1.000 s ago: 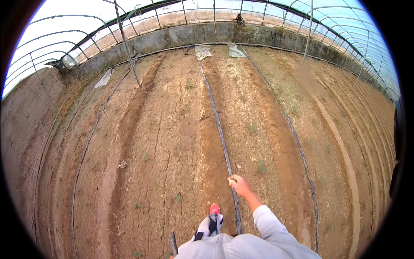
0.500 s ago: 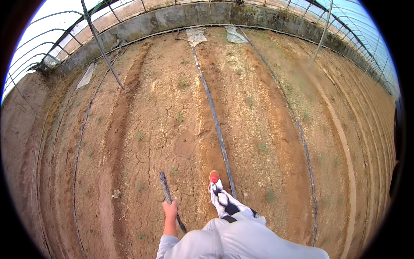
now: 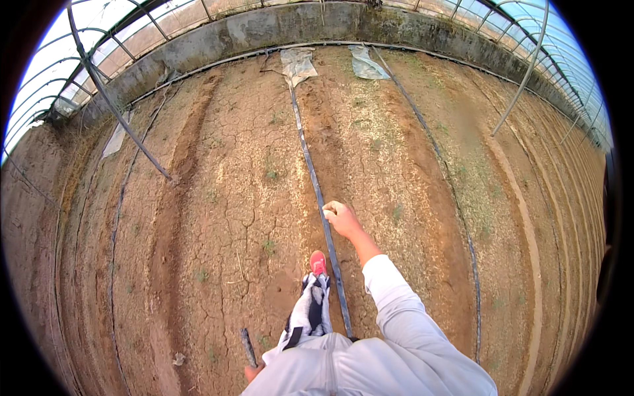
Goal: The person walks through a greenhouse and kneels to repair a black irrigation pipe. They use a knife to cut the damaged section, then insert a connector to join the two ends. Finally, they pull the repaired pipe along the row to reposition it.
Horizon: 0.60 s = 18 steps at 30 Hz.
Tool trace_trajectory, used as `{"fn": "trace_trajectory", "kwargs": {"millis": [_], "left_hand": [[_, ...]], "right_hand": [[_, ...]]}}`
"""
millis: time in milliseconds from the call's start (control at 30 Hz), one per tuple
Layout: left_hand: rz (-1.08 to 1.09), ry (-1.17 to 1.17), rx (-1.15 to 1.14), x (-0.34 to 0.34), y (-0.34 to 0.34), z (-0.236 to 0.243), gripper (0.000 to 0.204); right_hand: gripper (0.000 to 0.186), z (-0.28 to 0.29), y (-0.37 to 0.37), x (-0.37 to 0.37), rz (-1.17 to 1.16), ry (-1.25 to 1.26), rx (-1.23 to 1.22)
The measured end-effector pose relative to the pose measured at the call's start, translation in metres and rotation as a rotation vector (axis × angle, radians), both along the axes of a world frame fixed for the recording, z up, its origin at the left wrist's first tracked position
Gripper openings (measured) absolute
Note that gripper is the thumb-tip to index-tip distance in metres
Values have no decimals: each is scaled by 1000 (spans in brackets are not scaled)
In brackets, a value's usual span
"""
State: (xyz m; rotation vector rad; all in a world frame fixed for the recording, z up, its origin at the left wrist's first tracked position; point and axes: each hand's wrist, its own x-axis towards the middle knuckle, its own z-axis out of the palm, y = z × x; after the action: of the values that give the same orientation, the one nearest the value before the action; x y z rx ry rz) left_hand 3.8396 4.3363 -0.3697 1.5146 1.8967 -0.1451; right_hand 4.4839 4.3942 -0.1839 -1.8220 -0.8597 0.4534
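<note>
My right hand (image 3: pixel 339 218) is stretched forward over the soil with its fingers curled together. Whatever it may hold is too small to make out. Just under it in the picture runs a flat black drip hose (image 3: pixel 309 158) along the ground; I cannot tell whether the hand touches it. Low at the left, my left hand (image 3: pixel 253 373) is closed around a dark stick-like rod (image 3: pixel 247 346), and my clothing partly hides both. My red shoe (image 3: pixel 318 263) stands on the soil just left of the hose.
More dark hoses (image 3: pixel 474 264) lie along the cracked soil beds to either side. Slanting metal poles (image 3: pixel 119 112) stand left and right under the arched frame. Clear plastic sheets (image 3: pixel 298 65) lie by the low concrete wall (image 3: pixel 264 30) at the far end. Small green weeds (image 3: pixel 271 174) dot the ground.
My right hand and forearm have come into view, reaching forward. The left hand with its rod has dropped lower, partly behind my clothing. The far wall and poles look nearer.
</note>
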Motion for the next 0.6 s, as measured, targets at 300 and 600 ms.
{"fn": "trace_trajectory", "kwargs": {"millis": [300,600], "left_hand": [[36,-130,52,360,301,38,36],[-32,-570,135,753,565,179,30]], "right_hand": [[36,-218,-66,189,288,-46,-1114],[29,-155,-148,271,-246,571,-1448]]}}
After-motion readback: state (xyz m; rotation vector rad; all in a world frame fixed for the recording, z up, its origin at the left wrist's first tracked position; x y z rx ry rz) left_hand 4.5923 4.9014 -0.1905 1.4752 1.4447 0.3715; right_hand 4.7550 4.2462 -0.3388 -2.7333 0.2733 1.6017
